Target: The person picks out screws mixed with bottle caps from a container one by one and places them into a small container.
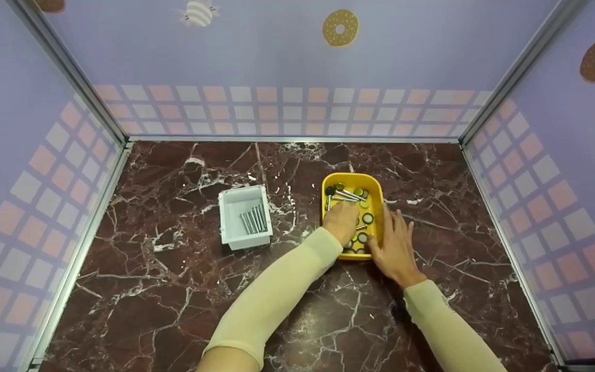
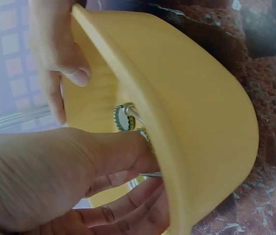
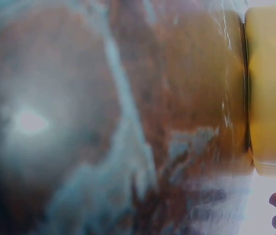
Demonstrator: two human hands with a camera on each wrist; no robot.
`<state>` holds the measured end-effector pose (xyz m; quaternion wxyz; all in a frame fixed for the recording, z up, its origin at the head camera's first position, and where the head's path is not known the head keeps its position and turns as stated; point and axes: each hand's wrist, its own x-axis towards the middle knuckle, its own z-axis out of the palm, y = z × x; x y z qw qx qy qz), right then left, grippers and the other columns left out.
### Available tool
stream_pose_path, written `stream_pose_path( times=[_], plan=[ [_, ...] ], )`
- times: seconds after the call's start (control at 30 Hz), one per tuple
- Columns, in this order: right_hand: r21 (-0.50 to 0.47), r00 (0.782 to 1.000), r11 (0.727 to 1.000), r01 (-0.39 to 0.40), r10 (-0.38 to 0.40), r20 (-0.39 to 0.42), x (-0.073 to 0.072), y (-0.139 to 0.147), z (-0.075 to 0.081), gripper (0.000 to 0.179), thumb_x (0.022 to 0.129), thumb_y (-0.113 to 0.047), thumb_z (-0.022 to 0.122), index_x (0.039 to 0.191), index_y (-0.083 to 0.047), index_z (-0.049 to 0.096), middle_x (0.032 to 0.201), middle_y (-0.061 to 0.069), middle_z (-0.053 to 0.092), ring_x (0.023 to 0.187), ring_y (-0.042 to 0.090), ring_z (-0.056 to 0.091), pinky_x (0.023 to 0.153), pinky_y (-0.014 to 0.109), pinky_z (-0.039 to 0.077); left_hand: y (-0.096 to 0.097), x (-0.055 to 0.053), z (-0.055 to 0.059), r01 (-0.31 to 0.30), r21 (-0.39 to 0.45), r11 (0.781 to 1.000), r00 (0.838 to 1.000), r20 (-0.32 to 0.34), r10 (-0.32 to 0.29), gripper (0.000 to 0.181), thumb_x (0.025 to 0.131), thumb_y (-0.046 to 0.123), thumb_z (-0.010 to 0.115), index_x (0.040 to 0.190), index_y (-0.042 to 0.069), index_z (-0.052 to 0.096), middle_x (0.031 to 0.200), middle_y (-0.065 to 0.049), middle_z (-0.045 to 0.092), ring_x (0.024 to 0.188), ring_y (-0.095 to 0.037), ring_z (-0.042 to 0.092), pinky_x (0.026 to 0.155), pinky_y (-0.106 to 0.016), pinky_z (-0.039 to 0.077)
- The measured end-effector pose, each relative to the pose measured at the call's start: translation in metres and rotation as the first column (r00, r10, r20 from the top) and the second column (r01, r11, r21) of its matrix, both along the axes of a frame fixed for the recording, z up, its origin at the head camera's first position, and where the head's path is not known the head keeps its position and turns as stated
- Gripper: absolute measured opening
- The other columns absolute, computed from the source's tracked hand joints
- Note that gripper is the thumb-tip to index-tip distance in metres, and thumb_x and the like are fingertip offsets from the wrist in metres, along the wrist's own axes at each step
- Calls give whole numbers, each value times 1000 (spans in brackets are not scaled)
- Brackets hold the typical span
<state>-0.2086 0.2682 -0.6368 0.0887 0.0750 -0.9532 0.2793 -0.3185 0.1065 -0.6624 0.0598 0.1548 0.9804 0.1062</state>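
A yellow bin point(image 1: 379, 194) holds several bottle caps point(image 1: 368, 218) and loose metal bolts point(image 1: 346, 195). My left hand point(image 1: 343, 219) reaches down into it, fingers curled. In the left wrist view, a shiny bolt point(image 2: 150, 175) shows between the thumb and fingers of that hand point(image 2: 99, 161); its fingertips are partly hidden by the bin wall. My right hand point(image 1: 394, 248) holds the bin's right side, with the thumb over the rim and the fingers along the outer wall. Left of the bin, a white bin point(image 1: 233, 204) contains a row of bolts point(image 1: 254, 219).
Both bins stand on a dark red marbled tabletop point(image 1: 173, 289). Purple panels with a checked band point(image 1: 292, 111) close off the back and both sides. A strip of tabletop lies between the two bins.
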Motion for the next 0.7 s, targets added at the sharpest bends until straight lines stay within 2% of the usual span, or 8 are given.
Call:
stream_pose_path(
  times=[0.17,0.27,0.37,0.43,0.47,0.6,0.67,0.7],
  plan=[
    [-2,1000,1000,1,-1,-2,1,0,-1,93,106,-34,63,185,-5,23,176,36,45,176,59,27,140,86,9,-8,11,15,25,30,999,995,-93,-22,11,106,12,81,115,16,86,113,-9,86,101,-27,85,73,-44,69],
    [2,1000,1000,2,-2,-5,1,0,-1,93,106,-34,63,185,-5,23,176,37,45,176,59,27,140,86,9,-15,17,30,35,81,996,996,-88,-28,12,104,6,81,114,13,84,112,-11,86,102,-28,85,72,-47,69],
    [0,1000,1000,-1,1,2,1,0,-1,93,106,-33,63,185,-6,22,177,36,43,176,59,26,141,85,8,-21,18,38,30,143,989,999,-34,-25,13,100,3,84,110,11,81,111,-11,85,102,-27,84,79,-48,70],
    [-5,1000,1000,-1,1,11,1,-1,-1,94,106,-33,63,186,-6,21,178,36,42,176,58,25,141,85,7,-25,20,47,29,166,986,1000,-8,-29,12,97,4,86,104,11,79,105,-9,84,97,-25,82,78,-49,68],
    [-7,1000,1000,1,0,16,1,-1,-1,94,106,-33,63,186,-7,21,178,36,42,177,58,25,141,84,6,-27,20,47,30,191,981,1000,-6,-30,11,96,8,88,101,13,79,102,-6,83,93,-22,80,77,-46,68],
    [-8,1000,1000,7,-7,26,1,-1,1,95,106,-33,63,186,-8,19,179,36,42,177,58,24,142,84,6,-35,38,93,-12,240,971,994,104,-13,15,97,11,91,106,6,80,108,-10,83,97,-26,80,83,-42,69],
    [-6,1000,1000,10,-10,25,1,-1,1,95,106,-33,63,186,-7,20,179,36,42,177,57,24,142,83,7,-39,46,111,-39,279,960,990,143,-1,21,97,12,92,114,6,81,117,-11,84,105,-27,81,91,-38,69],
    [-6,1000,1000,11,-11,24,1,-1,1,95,106,-33,64,186,-7,20,178,36,42,177,57,25,142,83,7,-41,53,127,-52,281,958,985,173,3,26,97,9,91,121,3,80,123,-15,84,111,-30,82,96,-40,69]
  ],
)
